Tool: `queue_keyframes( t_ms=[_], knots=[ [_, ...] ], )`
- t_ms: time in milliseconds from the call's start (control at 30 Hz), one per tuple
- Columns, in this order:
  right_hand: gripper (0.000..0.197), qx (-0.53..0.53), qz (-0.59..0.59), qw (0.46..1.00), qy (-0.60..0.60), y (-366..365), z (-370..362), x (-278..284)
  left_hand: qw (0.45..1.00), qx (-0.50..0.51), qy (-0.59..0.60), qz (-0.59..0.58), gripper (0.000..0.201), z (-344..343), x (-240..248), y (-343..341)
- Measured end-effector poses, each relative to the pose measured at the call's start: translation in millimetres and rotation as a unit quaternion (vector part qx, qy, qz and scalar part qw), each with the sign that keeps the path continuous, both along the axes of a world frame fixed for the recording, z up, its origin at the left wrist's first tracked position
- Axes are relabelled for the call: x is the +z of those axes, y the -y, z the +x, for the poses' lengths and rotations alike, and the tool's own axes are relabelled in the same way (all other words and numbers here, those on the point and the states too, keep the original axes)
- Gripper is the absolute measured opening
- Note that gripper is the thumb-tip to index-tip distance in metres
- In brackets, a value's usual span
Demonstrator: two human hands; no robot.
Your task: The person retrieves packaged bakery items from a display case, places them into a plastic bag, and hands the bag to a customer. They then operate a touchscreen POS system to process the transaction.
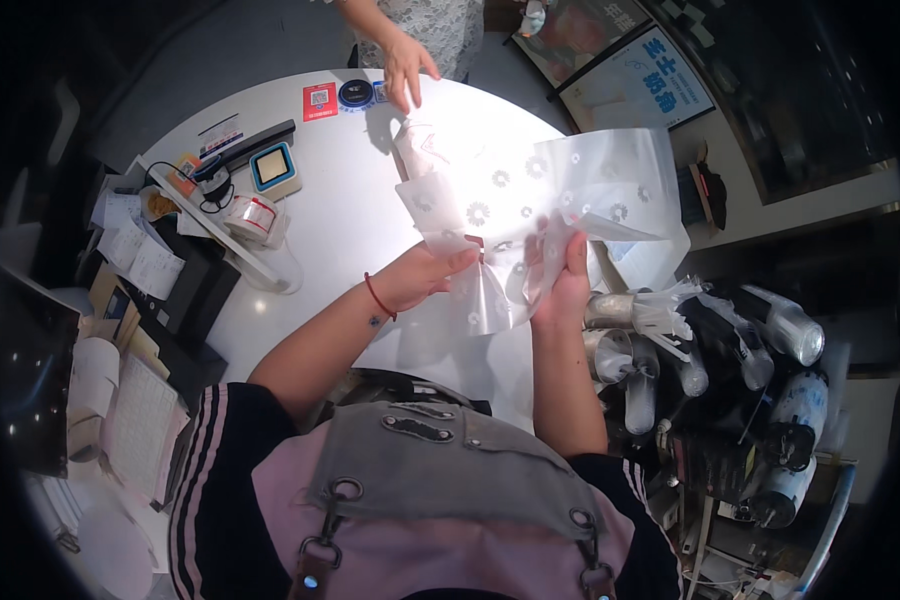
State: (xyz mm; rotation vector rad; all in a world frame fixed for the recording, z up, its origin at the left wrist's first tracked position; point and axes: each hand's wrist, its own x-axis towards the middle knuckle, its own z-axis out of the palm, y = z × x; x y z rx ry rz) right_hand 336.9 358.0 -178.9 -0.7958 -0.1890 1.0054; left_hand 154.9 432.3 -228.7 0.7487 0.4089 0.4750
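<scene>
A clear plastic bag (500,215) with white flower prints is spread out over the white counter (335,225), held by both my hands. My left hand (425,277) is closed on its lower left edge, thumb on top. At the lower right of the film is my right hand (566,275), thumb upright and fingers partly behind the plastic, closed on it. A pale, pinkish wrapped item (422,145) shows at the bag's far left; whether it lies inside or behind the film I cannot tell. Glare washes out the bag's middle.
Across the counter, another person's hand (405,70) reaches toward the wrapped item. To the left are a small square device (273,166), a tape roll (253,218) and paper slips (140,250). Plastic cups and straws (660,315) crowd the right side, close to my right forearm.
</scene>
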Motion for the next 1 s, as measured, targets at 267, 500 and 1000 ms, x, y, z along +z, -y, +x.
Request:
queue_keyframes(
  t_ms=[267,500,1000],
  knots=[
    [0.035,-0.032,-0.078,0.984,-0.154,9.6,14.4,-57.4,0.961,0.139,-0.188,0.146,0.018,-56.6,21.8,-4.5],
    [0.049,0.044,-0.005,0.812,0.582,53.7,-71.5,-14.6,0.847,0.141,-0.349,0.376,0.041,-72.5,33.7,28.5],
    [0.035,-0.100,-0.013,0.616,0.781,43.2,-53.5,24.6,0.853,0.329,-0.314,0.257,0.038,-120.8,62.4,42.7]
  ],
)
